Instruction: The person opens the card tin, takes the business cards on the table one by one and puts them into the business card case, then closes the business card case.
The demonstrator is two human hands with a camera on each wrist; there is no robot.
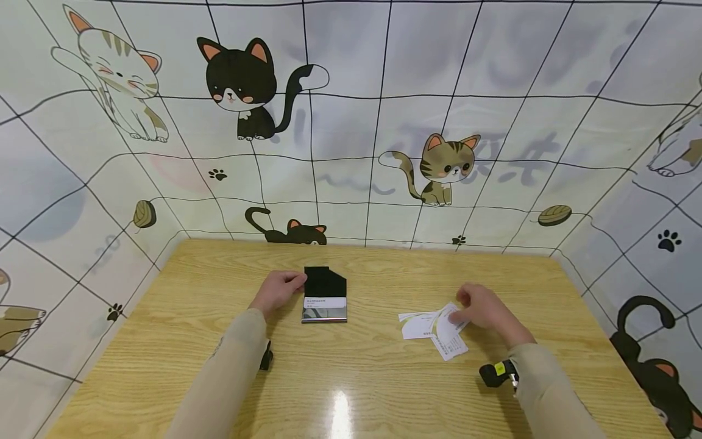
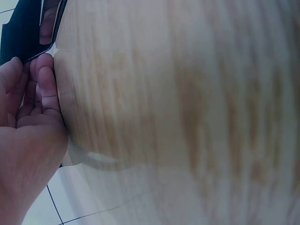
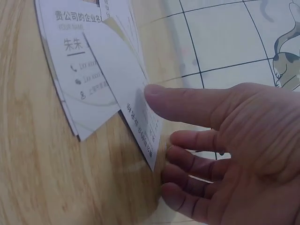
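Note:
A business card case [image 1: 325, 283] lies with its black flap folded back. A white card [image 1: 325, 303] shows inside it, above the shiny silver lower part. At the case's left edge, my left hand [image 1: 278, 289] pinches the flap's side between thumb and fingers; the left wrist view shows the fingertips at the dark edge [image 2: 21, 35]. Several white business cards [image 1: 419, 326] with printed text lie fanned out to the right. My right hand [image 1: 485, 314] is over them, its thumb [image 3: 157, 101] touching the top card [image 3: 117, 61]. Its other fingers are loosely bent, apart from the cards.
The wooden table [image 1: 362, 372] carries the case and the cards, well apart from each other. A white cloth with black grid lines and cartoon cats [image 1: 241, 79] hangs behind and at both sides. A dark wrist camera [image 1: 496, 373] sits by the right sleeve.

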